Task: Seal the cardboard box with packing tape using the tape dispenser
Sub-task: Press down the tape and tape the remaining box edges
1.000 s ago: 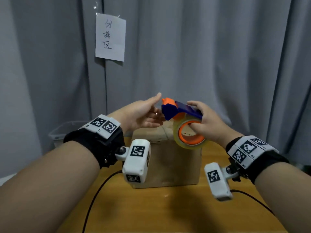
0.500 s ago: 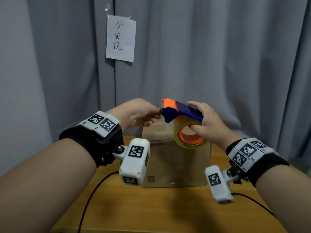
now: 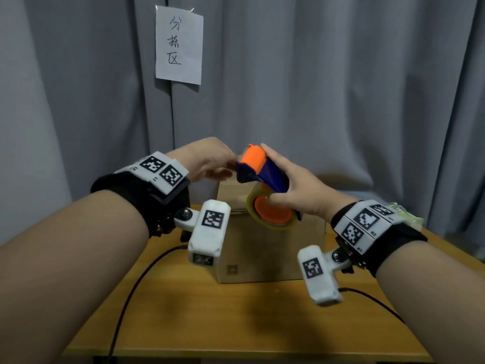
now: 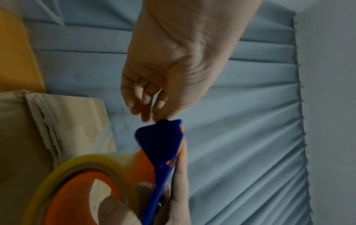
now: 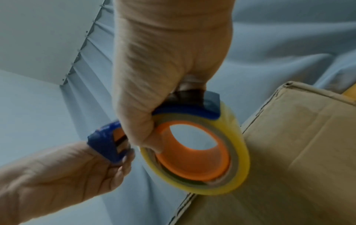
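A brown cardboard box [image 3: 270, 248] stands on the wooden table [image 3: 236, 316], its top flaps closed with torn old tape along the seam [image 4: 48, 129]. Above it, my right hand [image 3: 278, 185] grips the blue and orange tape dispenser [image 3: 262, 169], with the thumb inside the orange core of the clear tape roll [image 3: 273, 216]. My left hand [image 3: 231, 169] has its fingers curled. Its fingertips [image 4: 154, 117] pinch at the dispenser's front tip [image 4: 163, 130], where the clear tape end comes out. The tape end itself is hard to make out. The dispenser hangs clear of the box.
A grey curtain [image 3: 341, 101] closes off the back, with a handwritten paper note [image 3: 178, 46] taped to it. Black cables [image 3: 131, 298] run across the table on both sides. Something pale green [image 3: 409, 216] lies at the table's far right edge.
My left hand's fingers went from stretched out to pinched at the dispenser's front. The dispenser's nose has tipped upward. The right hand keeps its grip.
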### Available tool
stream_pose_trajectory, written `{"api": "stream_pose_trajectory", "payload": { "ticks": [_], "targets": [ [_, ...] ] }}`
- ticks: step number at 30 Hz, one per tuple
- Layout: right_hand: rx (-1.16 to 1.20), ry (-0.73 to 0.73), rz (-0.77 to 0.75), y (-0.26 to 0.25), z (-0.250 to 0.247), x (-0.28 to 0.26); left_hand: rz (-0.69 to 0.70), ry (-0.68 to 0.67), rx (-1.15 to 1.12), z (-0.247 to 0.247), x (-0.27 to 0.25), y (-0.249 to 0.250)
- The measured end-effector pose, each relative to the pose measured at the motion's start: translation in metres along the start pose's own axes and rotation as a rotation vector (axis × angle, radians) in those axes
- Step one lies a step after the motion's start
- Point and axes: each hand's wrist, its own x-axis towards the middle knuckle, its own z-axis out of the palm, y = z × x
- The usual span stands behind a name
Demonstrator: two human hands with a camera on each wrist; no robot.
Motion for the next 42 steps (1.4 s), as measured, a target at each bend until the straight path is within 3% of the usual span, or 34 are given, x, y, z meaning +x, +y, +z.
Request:
{"api": "stream_pose_trajectory", "payload": {
  "ticks": [4,6,11,15,18,21,25,30,35,42],
  "targets": [
    [-0.433,-0.053,-0.091,-0.004,-0.006,0.008,-0.024,-0.004,0.039,-0.006,0.001,-0.025],
    [-0.534,-0.094,-0.117,-0.010,-0.007,0.011,-0.042,0.007,-0.011,-0.004,0.003,-0.040],
    [-0.692,-0.151,-0.036,0.003,-0.024,0.005,-0.136,0.249,0.016,-0.032,0.011,-0.105],
    [-0.795,-0.205,0.048,0.008,-0.034,0.006,-0.278,0.248,-0.234,-0.025,0.010,-0.136],
    [-0.846,-0.217,0.019,0.005,-0.027,0.018,-0.266,0.339,-0.431,-0.005,0.016,-0.134],
    [-0.840,-0.140,0.039,0.017,-0.028,0.015,-0.295,0.270,-0.708,0.008,0.017,-0.136],
    [-0.709,0.007,0.132,0.039,-0.034,-0.003,-0.302,0.183,-0.844,0.028,0.016,-0.132],
    [-0.796,0.103,0.179,0.055,-0.042,-0.022,-0.245,0.108,-0.793,0.055,0.013,-0.114],
    [-0.750,0.036,0.189,0.052,-0.054,-0.028,-0.178,0.411,-0.662,0.046,0.027,-0.110],
    [-0.837,-0.171,0.054,0.018,-0.044,-0.002,-0.237,0.543,-0.459,0.021,0.023,-0.134]
  ]
}}
